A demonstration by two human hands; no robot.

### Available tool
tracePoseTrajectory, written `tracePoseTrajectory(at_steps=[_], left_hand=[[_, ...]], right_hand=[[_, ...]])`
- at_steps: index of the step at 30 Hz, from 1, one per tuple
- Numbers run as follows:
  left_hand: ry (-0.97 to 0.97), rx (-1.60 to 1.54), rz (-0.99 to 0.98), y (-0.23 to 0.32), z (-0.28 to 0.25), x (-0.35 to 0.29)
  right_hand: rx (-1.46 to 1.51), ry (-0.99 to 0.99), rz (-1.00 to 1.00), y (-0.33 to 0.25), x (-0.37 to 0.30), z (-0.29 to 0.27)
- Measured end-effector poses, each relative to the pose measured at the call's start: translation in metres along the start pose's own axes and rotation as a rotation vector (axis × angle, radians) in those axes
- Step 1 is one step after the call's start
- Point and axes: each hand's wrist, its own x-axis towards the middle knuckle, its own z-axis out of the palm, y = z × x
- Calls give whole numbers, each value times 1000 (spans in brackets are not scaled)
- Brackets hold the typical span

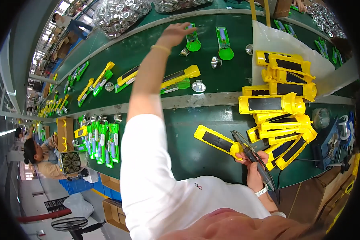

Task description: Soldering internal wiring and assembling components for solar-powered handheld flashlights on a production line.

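My left hand (176, 34) reaches far out over the belt, its fingers stretched across the upper end of a green lamp housing (193, 44) with a battery in it. I cannot tell whether they touch it. Near the table's front edge my right hand (252, 168) is closed around a dark, corded soldering iron (255, 157). Its fingers also pinch the end of a yellow lamp casing (218, 141) with a dark panel, which slants up to the left. A second green housing (224, 44) lies right of my left hand, near a shiny reflector cup (215, 62).
A heap of yellow casings (288, 124) lies right of my right hand, beside a blue tool stand (328, 140) and a wire spool (343, 128). Several green housings (102, 142) are lined up at left. Bags of reflectors (120, 16) stand at the back. A co-worker (42, 154) sits far left.
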Motion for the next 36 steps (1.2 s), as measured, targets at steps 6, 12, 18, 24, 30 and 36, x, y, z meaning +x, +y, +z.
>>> tracePoseTrajectory(at_steps=[6, 12, 18, 24, 30, 36], left_hand=[[103, 3, 31, 6, -12, -10], [11, -136, 135, 93, -170, -138], [-134, -635, 163, 258, -195, -261], [72, -592, 52, 324, -180, -270], [451, -630, -247, 276, -167, -299], [267, -479, -63, 295, -167, -322]], right_hand=[[13, -27, -51, 6, -4, -1], [-39, -22, -39, 7, -6, -2], [-49, -84, -32, 4, -4, 0], [-50, -129, -10, 7, -6, -3], [-55, 10, -344, 4, -15, -20], [104, 174, -367, -1, -37, -31]])
